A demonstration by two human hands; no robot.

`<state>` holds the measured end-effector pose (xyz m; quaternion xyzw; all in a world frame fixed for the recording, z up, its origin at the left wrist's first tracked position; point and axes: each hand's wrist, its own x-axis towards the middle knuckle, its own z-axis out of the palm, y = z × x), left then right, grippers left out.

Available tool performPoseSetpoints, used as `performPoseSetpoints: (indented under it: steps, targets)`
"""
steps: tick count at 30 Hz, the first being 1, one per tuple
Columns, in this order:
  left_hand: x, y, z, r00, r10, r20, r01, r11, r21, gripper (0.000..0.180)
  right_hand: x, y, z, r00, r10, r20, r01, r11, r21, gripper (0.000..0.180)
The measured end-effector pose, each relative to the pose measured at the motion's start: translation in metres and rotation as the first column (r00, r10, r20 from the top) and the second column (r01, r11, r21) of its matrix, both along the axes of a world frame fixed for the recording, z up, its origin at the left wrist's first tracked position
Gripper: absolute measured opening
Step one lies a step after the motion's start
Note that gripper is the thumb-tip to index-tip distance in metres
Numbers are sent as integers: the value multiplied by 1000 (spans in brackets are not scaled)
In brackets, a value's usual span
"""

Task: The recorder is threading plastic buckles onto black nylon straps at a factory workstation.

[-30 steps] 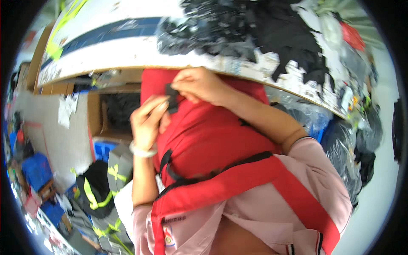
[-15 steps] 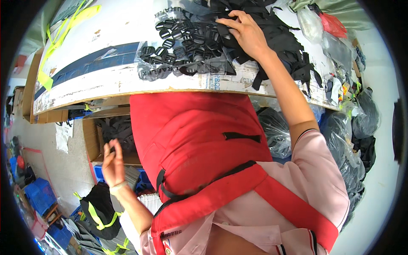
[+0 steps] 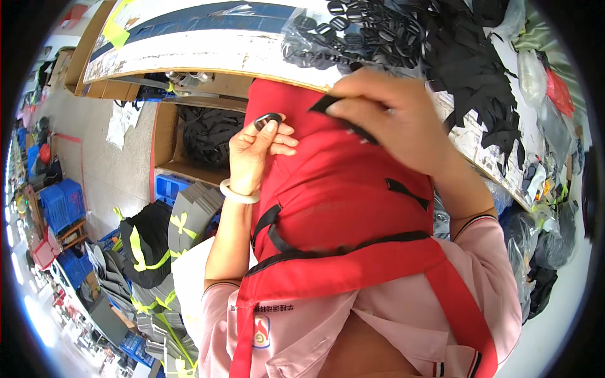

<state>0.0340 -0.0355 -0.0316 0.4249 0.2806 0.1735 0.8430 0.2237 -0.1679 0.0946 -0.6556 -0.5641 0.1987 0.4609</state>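
Observation:
In my left hand [image 3: 257, 150] a small black plastic buckle [image 3: 268, 121] is pinched between thumb and forefinger, with the other fingers loosely curled. My right hand [image 3: 391, 120], blurred by motion, grips a black webbing strap [image 3: 324, 104] whose short end sticks out toward the left hand. Both hands are above my red apron [image 3: 328, 189], near the table's front edge, and the strap and buckle are apart. Beyond them on the table lie a pile of black buckles [image 3: 359, 28] on clear plastic and a heap of cut black straps [image 3: 469, 69].
The white worktable [image 3: 208, 60] has a worn front edge. An open cardboard box [image 3: 167, 135] with black straps stands below it at left. Grey bundles tied with yellow-green bands [image 3: 189, 217] are at my left; plastic bags [image 3: 548, 233] crowd the right.
My right hand has come back from the strap heap with a strap. My left hand has risen from beside the box to in front of the apron. The view has shifted.

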Motion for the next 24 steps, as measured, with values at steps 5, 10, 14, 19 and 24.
performPoseSetpoints:
  steps: [5, 10, 14, 19, 24]
  targets:
    - [-1, -9, 3, 992, -54, -116, 82, 964, 253, 12, -24, 18, -68, 870, 28, -492, -134, 974, -183, 15]
    - [-9, -4, -5, 994, -68, -89, 88, 966, 245, 14, -36, 26, -92, 847, 34, -530, -220, 931, -292, 14]
    - [-7, -9, -10, 980, 125, 152, -74, 950, -302, 21, -38, 28, -95, 814, 75, -575, -199, 968, -156, 14]
    - [-13, -1, -24, 904, 170, 393, 119, 782, -612, 28, -41, 22, -87, 702, -114, -703, -119, 954, -274, 16]
    - [-16, -3, -28, 877, 107, 468, 277, 682, -677, 27, -44, 22, -73, 469, -103, -877, -297, 917, -267, 18]
